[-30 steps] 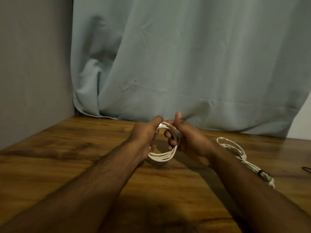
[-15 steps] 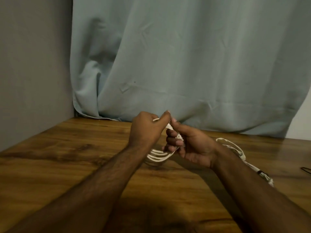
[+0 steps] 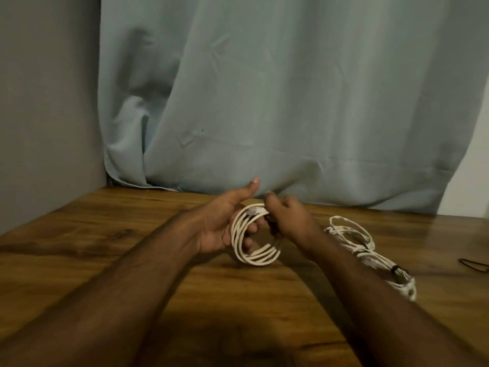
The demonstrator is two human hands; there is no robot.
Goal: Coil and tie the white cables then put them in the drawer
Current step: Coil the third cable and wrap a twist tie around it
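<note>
A coiled white cable (image 3: 247,249) of several loops hangs between my hands above the wooden table (image 3: 111,250). My left hand (image 3: 225,221) has its fingers curled through the coil from the left, thumb raised. My right hand (image 3: 288,218) pinches the coil's top right side, near a white plug end (image 3: 255,211). A second white cable (image 3: 354,239) lies bundled on the table to the right, with a dark tie (image 3: 395,269) around it. No drawer is in view.
A pale blue-grey curtain (image 3: 264,102) hangs behind the table down to its back edge. A grey wall (image 3: 47,102) stands on the left. A thin dark wire (image 3: 473,264) lies at the table's far right edge.
My left hand has turned palm up and opened its thumb, so the coil now shows more fully. My right hand has shifted to the coil's top right.
</note>
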